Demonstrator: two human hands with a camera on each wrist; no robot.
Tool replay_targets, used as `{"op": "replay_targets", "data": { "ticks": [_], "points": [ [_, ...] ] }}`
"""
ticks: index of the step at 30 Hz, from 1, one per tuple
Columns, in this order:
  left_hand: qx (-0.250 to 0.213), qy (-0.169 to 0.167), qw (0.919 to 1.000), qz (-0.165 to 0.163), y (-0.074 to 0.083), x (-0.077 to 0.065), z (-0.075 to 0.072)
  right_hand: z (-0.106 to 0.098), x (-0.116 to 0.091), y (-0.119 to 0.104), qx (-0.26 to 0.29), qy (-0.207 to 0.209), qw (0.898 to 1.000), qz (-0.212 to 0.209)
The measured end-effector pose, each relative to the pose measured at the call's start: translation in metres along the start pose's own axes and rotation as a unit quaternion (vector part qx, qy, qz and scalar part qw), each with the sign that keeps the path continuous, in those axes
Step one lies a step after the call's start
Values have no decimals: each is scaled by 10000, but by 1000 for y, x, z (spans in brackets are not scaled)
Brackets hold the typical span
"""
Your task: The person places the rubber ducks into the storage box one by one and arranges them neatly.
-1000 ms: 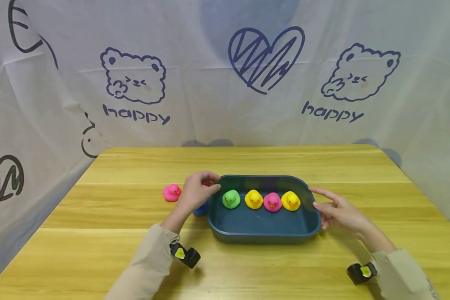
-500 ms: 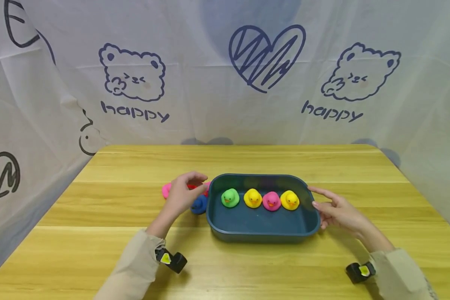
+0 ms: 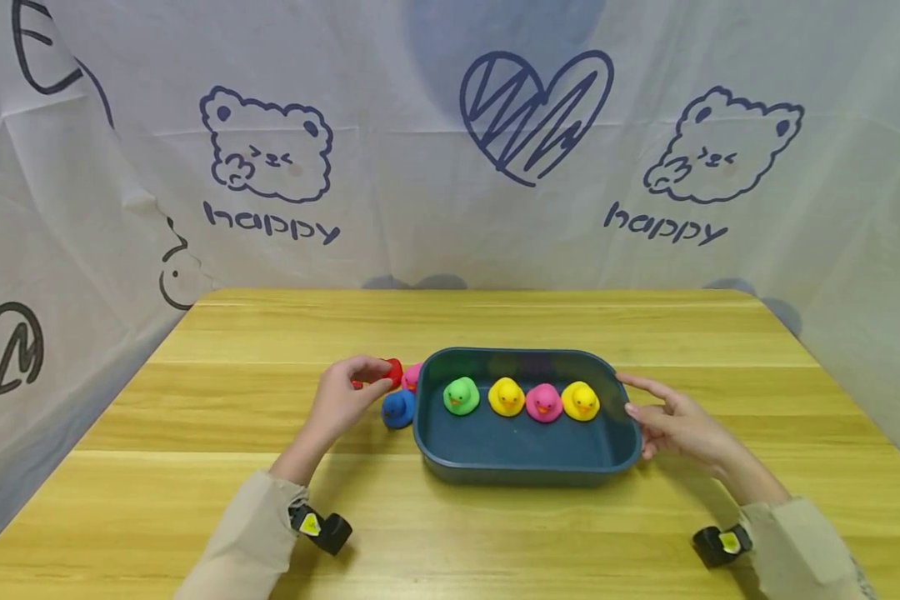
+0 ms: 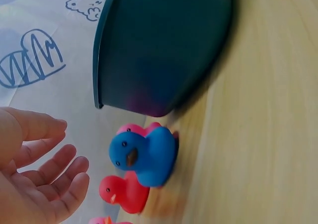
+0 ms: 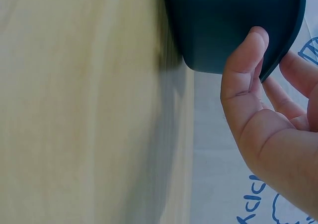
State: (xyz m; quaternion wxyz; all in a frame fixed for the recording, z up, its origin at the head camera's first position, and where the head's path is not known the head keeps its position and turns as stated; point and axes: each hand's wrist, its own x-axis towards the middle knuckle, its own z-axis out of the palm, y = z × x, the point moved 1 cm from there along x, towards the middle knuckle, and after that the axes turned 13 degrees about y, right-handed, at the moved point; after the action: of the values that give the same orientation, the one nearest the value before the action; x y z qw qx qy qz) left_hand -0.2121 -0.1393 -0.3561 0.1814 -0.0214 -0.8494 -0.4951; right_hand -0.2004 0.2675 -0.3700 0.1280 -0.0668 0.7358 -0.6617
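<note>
My left hand hovers at the left of a blue rubber duck and a red rubber duck, fingers loosely bent. In the left wrist view nothing lies between those fingers, and the blue duck stands beyond them. A pink rubber duck is beside the tray's left end, and another pink duck is cut off at that wrist view's bottom edge. My right hand touches the right end of the dark tray, its thumb against the outer wall.
Inside the tray, in a row, sit a green duck, a yellow duck, a pink duck and another yellow duck. The wooden table ends at a printed white cloth behind.
My left hand has moved left, away from the tray's left rim, uncovering the blue, red and nearer pink ducks and covering the far-left pink one. My right hand stays put.
</note>
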Motion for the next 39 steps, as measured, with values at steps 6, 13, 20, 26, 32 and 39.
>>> {"op": "replay_targets", "data": {
  "ticks": [6, 13, 20, 26, 32, 39],
  "points": [
    [-89, -207, 9997, -85, -8, -1, -3, -1, 0, 1, -17, 6, 10000, 28],
    [-528, -670, 9963, -70, -20, -2, -5, -1, 0, 1, 46, -53, 10000, -16],
    [-819, -1053, 9901, -442, -29, 0, -5, -1, 1, 1, 41, -87, 9999, -37],
    [-756, -1352, 9852, -733, -31, 2, -3, -1, 0, 3, 31, -90, 9999, -42],
    [-797, -1546, 9815, -804, -33, 3, -1, -1, 0, 3, 47, -93, 9999, 2],
    [-692, -1598, 9810, -861, -35, 4, -1, -1, 0, 1, 77, -105, 9999, 12]
  ]
}}
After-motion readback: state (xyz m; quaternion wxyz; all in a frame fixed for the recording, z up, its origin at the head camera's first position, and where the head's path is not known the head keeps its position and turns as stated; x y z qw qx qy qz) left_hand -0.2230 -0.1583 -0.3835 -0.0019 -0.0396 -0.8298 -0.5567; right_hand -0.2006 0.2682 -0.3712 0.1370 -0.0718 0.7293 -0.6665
